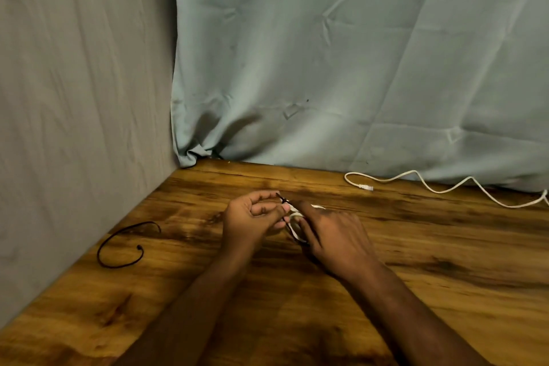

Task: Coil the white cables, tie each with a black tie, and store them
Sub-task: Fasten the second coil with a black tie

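Mid-tabletop point(386, 261): left hand point(252, 217) pinches black tie point(282, 197) end, right hand point(332, 235) pins coiled white cable point(294, 217) flat and pinches tie's other end — so the knot cinches. Second cable point(430, 187) far right, spare tie point(118, 246) near left — both untouched.

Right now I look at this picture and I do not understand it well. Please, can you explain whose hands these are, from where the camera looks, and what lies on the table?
There is no machine here. A person wears one camera on the head, so you look forward and down at that person's own two bare hands above a wooden table.

The left hand pinches the end of a black tie. The right hand holds a small coiled white cable, partly hidden beneath it; the tie is being fastened on this coil.

A second black tie lies loose on the left. Another white cable, not coiled, lies at the back right. Grey and pale green cloths hang behind.
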Demonstrator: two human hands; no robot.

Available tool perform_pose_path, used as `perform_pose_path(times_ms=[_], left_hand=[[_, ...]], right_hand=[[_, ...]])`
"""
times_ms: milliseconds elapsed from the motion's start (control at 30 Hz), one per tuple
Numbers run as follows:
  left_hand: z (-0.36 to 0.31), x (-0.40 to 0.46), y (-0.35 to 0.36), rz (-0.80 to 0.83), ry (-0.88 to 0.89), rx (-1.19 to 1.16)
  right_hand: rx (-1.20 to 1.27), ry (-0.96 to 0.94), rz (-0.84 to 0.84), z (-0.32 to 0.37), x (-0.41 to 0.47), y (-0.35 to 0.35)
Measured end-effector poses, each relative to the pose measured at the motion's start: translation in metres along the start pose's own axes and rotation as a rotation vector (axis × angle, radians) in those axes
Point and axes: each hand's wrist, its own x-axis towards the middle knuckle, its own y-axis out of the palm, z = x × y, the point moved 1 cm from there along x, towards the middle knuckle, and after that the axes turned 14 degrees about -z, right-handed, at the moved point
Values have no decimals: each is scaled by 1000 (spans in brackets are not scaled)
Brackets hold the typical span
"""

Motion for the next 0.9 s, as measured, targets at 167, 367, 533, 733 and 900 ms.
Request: perform_pose_path(times_ms=[167,367,533,733,900], left_hand=[[-4,0,0,20,23,1],[-8,5,-7,10,244,188],[-20,4,-5,-94,399,133],[-33,17,-23,-306,389,-181],[-41,17,-33,-467,483,-282]], right_hand=[[101,108,-2,-2,0,1],[207,122,18,-5,-1,2],[311,180,32,-10,-2,5],[328,318,92,-26,-6,9],[353,290,111,-22,-5,10]])
